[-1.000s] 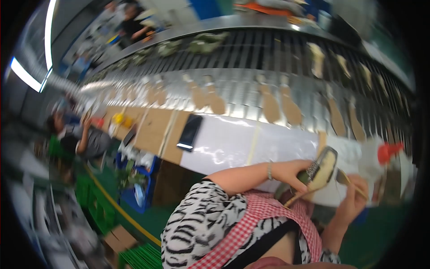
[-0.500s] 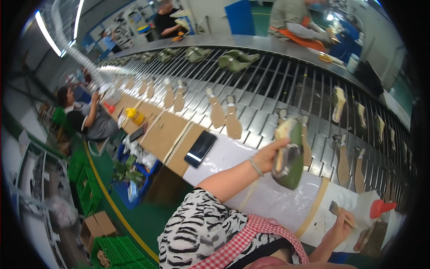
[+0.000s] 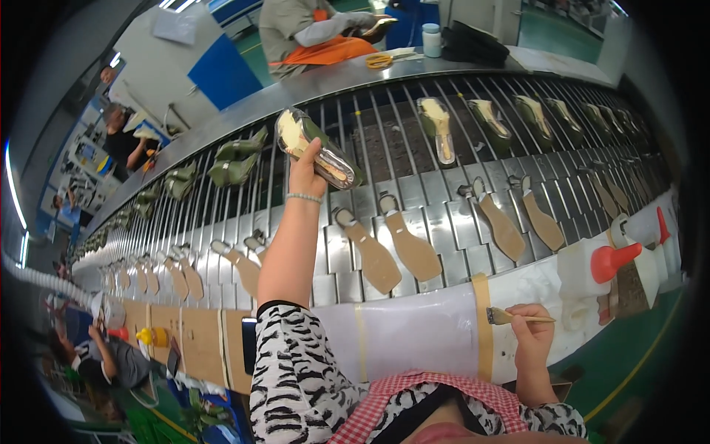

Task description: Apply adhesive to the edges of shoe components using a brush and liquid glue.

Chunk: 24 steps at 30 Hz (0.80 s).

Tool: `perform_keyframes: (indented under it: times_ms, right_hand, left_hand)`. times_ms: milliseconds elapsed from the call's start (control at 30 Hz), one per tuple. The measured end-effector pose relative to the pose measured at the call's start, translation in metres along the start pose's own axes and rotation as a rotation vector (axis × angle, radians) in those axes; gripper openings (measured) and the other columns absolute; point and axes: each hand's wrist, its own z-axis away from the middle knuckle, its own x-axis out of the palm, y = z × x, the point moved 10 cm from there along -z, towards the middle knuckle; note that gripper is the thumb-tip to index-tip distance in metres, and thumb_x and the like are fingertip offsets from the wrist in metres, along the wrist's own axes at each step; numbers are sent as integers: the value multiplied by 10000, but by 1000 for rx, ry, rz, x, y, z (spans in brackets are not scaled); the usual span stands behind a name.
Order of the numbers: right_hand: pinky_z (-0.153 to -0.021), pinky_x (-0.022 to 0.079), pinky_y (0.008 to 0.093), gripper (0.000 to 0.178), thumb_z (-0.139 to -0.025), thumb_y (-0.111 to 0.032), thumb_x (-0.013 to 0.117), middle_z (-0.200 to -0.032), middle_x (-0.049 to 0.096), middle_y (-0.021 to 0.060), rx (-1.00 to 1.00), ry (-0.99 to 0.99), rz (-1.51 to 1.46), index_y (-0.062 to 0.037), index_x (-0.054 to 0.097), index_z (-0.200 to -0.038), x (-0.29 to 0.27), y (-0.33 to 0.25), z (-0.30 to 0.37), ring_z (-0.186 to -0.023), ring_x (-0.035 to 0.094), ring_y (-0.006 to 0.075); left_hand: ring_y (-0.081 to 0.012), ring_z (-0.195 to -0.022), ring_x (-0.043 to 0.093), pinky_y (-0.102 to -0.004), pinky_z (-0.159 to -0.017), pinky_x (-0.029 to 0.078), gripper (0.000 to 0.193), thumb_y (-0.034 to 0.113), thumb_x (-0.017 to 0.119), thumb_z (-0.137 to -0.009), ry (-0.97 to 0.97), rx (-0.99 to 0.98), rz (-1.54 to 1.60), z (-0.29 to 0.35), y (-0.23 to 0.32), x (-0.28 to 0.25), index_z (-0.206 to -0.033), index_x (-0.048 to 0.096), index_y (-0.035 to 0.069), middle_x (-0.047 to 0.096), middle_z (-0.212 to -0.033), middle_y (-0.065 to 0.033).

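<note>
My left arm reaches far forward, and my left hand (image 3: 305, 174) is closed round a lasted shoe upper (image 3: 295, 133), green-sided with a cream underside turned up. It is over the metal rods of the rack (image 3: 403, 137); whether it touches them I cannot tell. A pair of tan soles (image 3: 375, 255) with straps lies on the slatted conveyor just nearer to me. By the white-covered bench (image 3: 414, 333), my right hand (image 3: 534, 337) grips a flat paintbrush (image 3: 501, 317) by its wooden handle, bristles pointing left.
More lasted uppers (image 3: 441, 129) rest on the rods to the right, green ones (image 3: 233, 163) to the left. Red-nozzled bottles (image 3: 614, 261) stand at the bench's right end. A yellow bottle (image 3: 153, 337) stands at the left. Across the line works a person in an orange apron (image 3: 329, 52).
My left hand has carried the shoe upper forward, away from my body, to over the rods. The view has swung right. My right hand still holds the brush.
</note>
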Motion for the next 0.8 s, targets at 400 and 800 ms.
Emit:
perform_keyframes:
  times_ms: [400, 800]
  right_hand:
    - [-807, 475, 269, 108, -865, -10, 633, -977, 653, 98, 151, 121, 67, 6, 598, -966, -7, 4, -15, -886, 598, 133]
    - [-846, 478, 291, 153, -922, -146, 633, -1010, 624, 42, 263, 233, -581, -73, 581, -1045, -41, 13, 12, -930, 595, 134]
  left_hand:
    - [-160, -710, 599, -300, -602, 475, 303, 41, 780, -721, 9, -29, -749, -92, -123, -20, -984, 629, 38, 633, -843, -57]
    - [-162, -1201, 529, -341, -978, 403, 408, 238, 656, -902, -83, -39, -858, 76, 39, 32, -1249, 543, 55, 596, -1240, -54]
